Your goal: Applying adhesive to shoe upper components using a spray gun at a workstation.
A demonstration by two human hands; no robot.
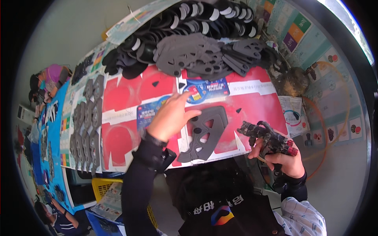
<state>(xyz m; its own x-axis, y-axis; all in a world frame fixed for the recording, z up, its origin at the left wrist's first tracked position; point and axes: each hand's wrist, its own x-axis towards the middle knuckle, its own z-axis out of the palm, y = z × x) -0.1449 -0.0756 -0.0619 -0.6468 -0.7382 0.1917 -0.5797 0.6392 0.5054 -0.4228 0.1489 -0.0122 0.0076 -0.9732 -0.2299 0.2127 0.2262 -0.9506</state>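
My left hand (172,118) reaches over the worktable with its thumb and fingers apart, holding nothing. Its thumb is at the upper left edge of a dark grey foam piece (215,122) with cut-out holes; I cannot tell whether they touch. This piece lies flat near the table's front edge. My right hand (290,162) grips a dirt-caked black spray gun (267,135), held at the table's right front corner with its nozzle end toward the foam piece. Small dark triangular scraps (238,111) lie on the red and white table sheet (258,104).
Behind lies a heap of grey foam pieces (185,53), with rows of black curved pieces (197,17) beyond. More foam pieces (84,133) lie in rows at left. A hose (323,114) loops at right. A yellow basket (100,188) stands below; two people (51,80) work far left.
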